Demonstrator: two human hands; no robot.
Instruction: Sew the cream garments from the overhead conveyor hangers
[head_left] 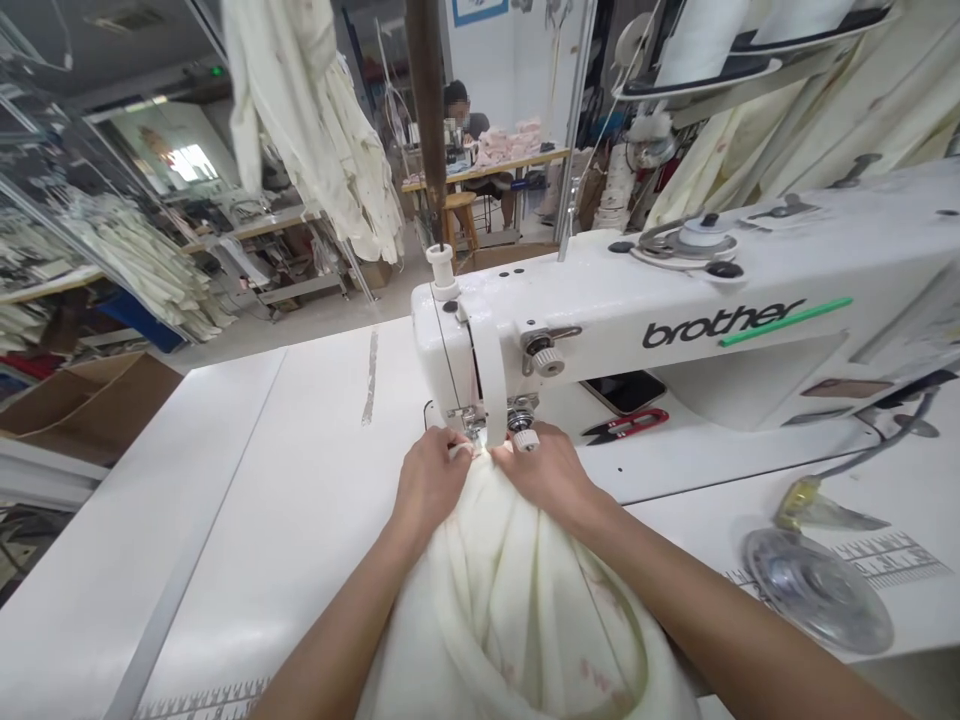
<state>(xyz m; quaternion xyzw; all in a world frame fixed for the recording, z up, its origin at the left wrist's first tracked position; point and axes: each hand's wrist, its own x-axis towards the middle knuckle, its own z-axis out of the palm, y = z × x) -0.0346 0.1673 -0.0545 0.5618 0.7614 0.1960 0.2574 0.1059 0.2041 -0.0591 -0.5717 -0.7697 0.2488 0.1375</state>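
Observation:
A cream fabric piece (517, 590) with faint pink print hangs in folds from the needle area of a white sewing machine (600, 290) down toward me. My left hand (435, 475) pinches its edge just left of the presser foot (472, 420). On the other side, my right hand (544, 470) grips the gathered cloth, its fingers partly hidden behind the tension knob (525, 438). Both hands rest close together at the needle, where the cloth's edge lies. The fingertips' exact hold is small and partly covered.
Red thread snips (628, 427) and a phone (622, 390) lie under the machine arm. A clear plastic disc (817, 590) sits at right on the table. Left of the table stands a cardboard box (90, 400). Garments (315, 110) hang behind; a person (469, 115) sits at a far table.

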